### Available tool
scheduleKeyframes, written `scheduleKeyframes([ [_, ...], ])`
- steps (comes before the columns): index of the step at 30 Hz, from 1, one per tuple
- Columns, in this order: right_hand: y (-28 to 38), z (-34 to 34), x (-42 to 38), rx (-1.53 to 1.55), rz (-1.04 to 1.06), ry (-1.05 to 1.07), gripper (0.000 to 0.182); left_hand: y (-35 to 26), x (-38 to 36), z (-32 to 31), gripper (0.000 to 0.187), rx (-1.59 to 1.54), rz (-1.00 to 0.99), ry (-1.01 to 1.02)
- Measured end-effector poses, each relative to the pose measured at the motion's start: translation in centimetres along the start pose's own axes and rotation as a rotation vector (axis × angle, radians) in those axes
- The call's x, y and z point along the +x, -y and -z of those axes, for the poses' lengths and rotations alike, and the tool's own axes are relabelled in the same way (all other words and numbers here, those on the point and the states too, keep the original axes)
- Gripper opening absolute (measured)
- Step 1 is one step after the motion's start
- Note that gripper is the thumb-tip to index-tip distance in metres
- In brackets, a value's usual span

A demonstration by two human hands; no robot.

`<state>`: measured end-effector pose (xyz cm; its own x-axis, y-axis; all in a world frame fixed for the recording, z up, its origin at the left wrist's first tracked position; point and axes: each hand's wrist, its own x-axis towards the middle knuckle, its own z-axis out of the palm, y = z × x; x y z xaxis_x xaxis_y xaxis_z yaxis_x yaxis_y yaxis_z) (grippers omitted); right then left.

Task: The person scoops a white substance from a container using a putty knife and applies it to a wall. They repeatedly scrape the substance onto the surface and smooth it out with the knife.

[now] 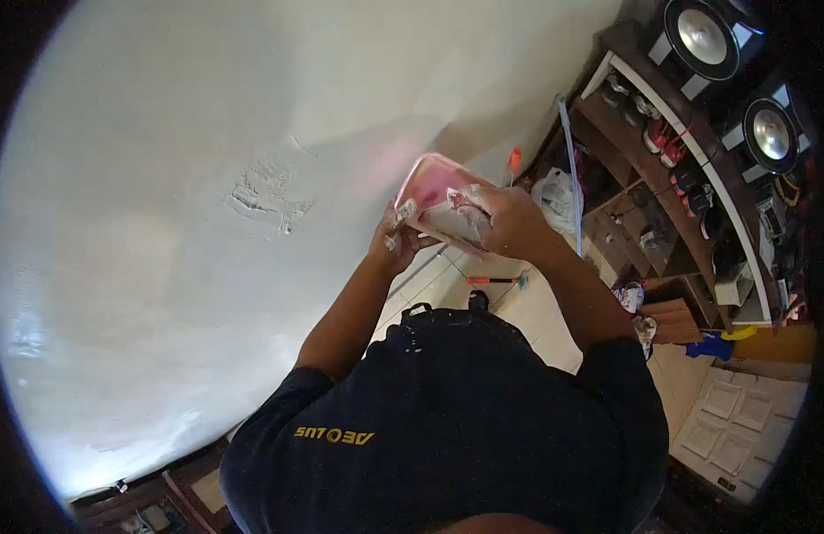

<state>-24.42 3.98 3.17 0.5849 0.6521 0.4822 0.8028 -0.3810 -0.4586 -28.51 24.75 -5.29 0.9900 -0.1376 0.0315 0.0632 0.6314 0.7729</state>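
My left hand [396,242] is wrapped around the near-left side of a pink plastic tub [428,176], with white paste smeared on its fingers. The tub is tilted so that its inside faces me, and white paste [449,222] lies in it. Over the tub's right side reaches my right hand [508,218], its fingers curled inside and coated with paste. What those fingers grip, if anything, is hidden. On the pale wall [162,133] to the left, a rough patch of white paste [271,198] stands out.
On the tiled floor lies an orange-and-black handled tool [494,280]. A wooden shelf unit [630,165] with red shoes [665,142] and a white plastic bag [554,198] stands at right, near speakers [702,37]. A white panelled door [730,427] is lower right.
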Motion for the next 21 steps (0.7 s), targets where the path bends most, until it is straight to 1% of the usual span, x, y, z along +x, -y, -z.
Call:
scheduleKeyframes([
  [1,0.0,0.1,0.1,-0.011,-0.010,0.013,0.031,-0.2,0.0,-0.2,0.066,0.060,-0.011,-0.038],
  [3,-0.1,0.2,0.0,-0.026,-0.020,0.024,0.031,-0.2,-0.3,-0.5,0.065,0.046,0.008,-0.042],
  [5,-0.8,0.0,-0.1,-0.103,-0.018,-0.027,0.023,-0.1,-0.2,-1.0,0.071,0.026,-0.017,-0.108],
  [6,-1.0,0.0,0.0,-0.103,-0.014,-0.026,0.023,-0.3,-0.3,-1.0,0.078,0.036,-0.004,-0.114],
  [7,-1.2,-0.1,0.0,-0.143,0.022,-0.099,0.022,-0.3,-0.1,-0.8,0.078,0.034,-0.005,-0.119],
  [8,-1.2,-0.2,-0.1,-0.181,0.055,-0.172,0.022,-0.3,0.1,-0.4,0.071,0.006,-0.004,-0.067],
  [9,-0.9,-0.2,-0.2,-0.178,0.054,-0.168,0.022,-0.1,0.2,-0.1,0.064,-0.022,-0.001,-0.014],
  [11,0.2,0.1,0.1,-0.231,0.048,-0.048,0.020,0.3,0.2,0.4,0.063,-0.008,-0.014,-0.022],
  [12,0.3,-0.4,0.1,-0.230,0.046,-0.049,0.020,0.4,0.2,0.6,0.061,0.009,-0.030,-0.026],
  [14,0.2,-1.5,0.1,-0.172,0.059,-0.020,0.030,0.0,0.1,0.0,0.060,0.010,-0.030,-0.036],
  [18,-0.3,-1.6,-0.2,-0.090,0.070,-0.022,0.030,0.0,0.1,0.3,0.059,-0.039,0.004,-0.035],
  [20,0.0,-1.2,-0.3,-0.033,-0.020,0.017,0.023,0.1,0.1,0.2,0.060,-0.034,0.017,-0.070],
  [21,-0.5,-1.6,-0.4,-0.032,-0.022,0.018,0.023,0.1,0.1,0.1,0.060,-0.029,0.028,-0.103],
])
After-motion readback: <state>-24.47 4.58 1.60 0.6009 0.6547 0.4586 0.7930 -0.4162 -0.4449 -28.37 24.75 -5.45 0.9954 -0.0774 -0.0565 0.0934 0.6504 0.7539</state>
